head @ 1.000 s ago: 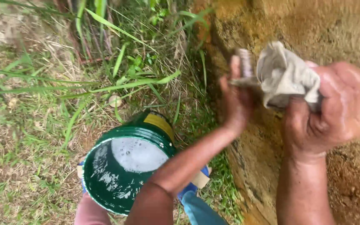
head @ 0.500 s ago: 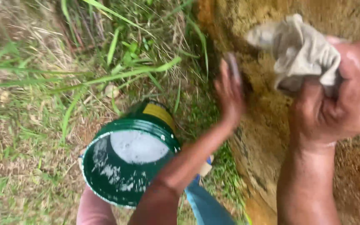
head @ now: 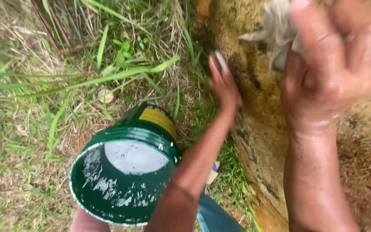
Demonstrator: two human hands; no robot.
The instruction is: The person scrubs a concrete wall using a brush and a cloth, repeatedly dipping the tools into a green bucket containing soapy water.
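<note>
My right hand [head: 336, 64] is closed around a grey-white rag [head: 275, 30], pressing it against a yellowish, dirt-stained stone surface [head: 258, 124] at the upper right. My left hand [head: 224, 86] reaches up beside that surface with its fingers straight and held together, holding nothing, its fingertips close to the stone. Below my left forearm a green bucket [head: 108, 189] with a yellow label stands on the ground, holding foamy white liquid and streaked with white inside.
Grass [head: 65, 77] with long green blades and dry straw covers the ground at left and top. A blue object [head: 217, 219] and part of a pinkish thing [head: 84, 222] show at the bottom edge beside the bucket.
My left hand has let go of the rag and dropped away from it to the stone's edge. My right hand has carried the rag upward. The view has moved closer.
</note>
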